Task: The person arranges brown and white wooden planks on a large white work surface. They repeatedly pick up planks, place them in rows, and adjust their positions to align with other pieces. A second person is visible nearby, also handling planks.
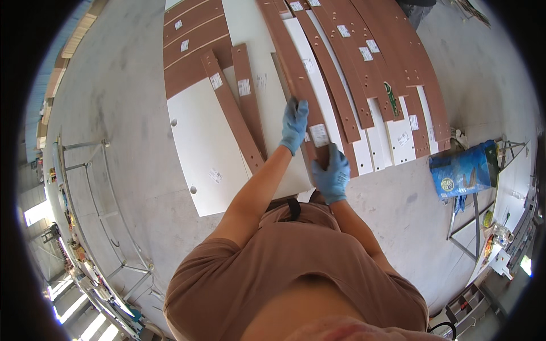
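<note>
A long brown board (297, 74) with a white label near its close end runs away from my body. My left hand (294, 125), in a blue glove, is closed on its left edge. My right hand (331, 175), gloved alike, grips the near end just below the label; some of its fingers are hidden. Left of the board lies a large white panel (207, 142), with two narrow brown strips (230, 113) resting on it. To the right, several brown and white drilled boards (335, 74) lie side by side, many with labels.
Brown panels (196, 40) lie at the far left of the stack. A blue plastic bag (463, 173) hangs by a metal stand (475, 227) at right. A metal-tube frame (105, 199) stands on the floor at left. A person's dark-clothed leg (418, 12) shows at the far right.
</note>
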`<state>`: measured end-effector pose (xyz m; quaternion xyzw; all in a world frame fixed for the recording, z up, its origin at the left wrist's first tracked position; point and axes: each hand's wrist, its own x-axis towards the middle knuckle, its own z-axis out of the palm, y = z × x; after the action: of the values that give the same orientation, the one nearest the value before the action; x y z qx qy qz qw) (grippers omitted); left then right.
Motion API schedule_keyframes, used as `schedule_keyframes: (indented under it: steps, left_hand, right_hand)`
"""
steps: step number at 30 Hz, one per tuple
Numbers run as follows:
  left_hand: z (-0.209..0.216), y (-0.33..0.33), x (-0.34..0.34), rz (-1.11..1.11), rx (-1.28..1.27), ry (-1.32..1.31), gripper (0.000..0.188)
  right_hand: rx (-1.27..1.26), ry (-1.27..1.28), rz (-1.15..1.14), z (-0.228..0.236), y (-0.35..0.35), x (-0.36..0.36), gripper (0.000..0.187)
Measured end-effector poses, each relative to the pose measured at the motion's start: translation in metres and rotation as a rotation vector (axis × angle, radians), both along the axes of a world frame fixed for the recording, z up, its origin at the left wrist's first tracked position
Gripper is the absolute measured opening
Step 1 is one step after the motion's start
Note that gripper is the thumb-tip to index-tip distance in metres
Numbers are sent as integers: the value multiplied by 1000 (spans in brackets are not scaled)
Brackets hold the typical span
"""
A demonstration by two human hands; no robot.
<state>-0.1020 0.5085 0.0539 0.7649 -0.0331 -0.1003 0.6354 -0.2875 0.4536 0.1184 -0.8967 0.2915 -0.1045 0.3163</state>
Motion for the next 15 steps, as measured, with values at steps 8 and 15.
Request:
schedule_keyframes:
  steps: [8,15]
  left_hand:
    - [-23,58,24,75,-327,358,39]
    - [-48,59,33,36,-383,426,39]
  right_hand:
    - [-87,110,65,-22,64,17,77]
    - [-195,155,90,-38,73,19,71]
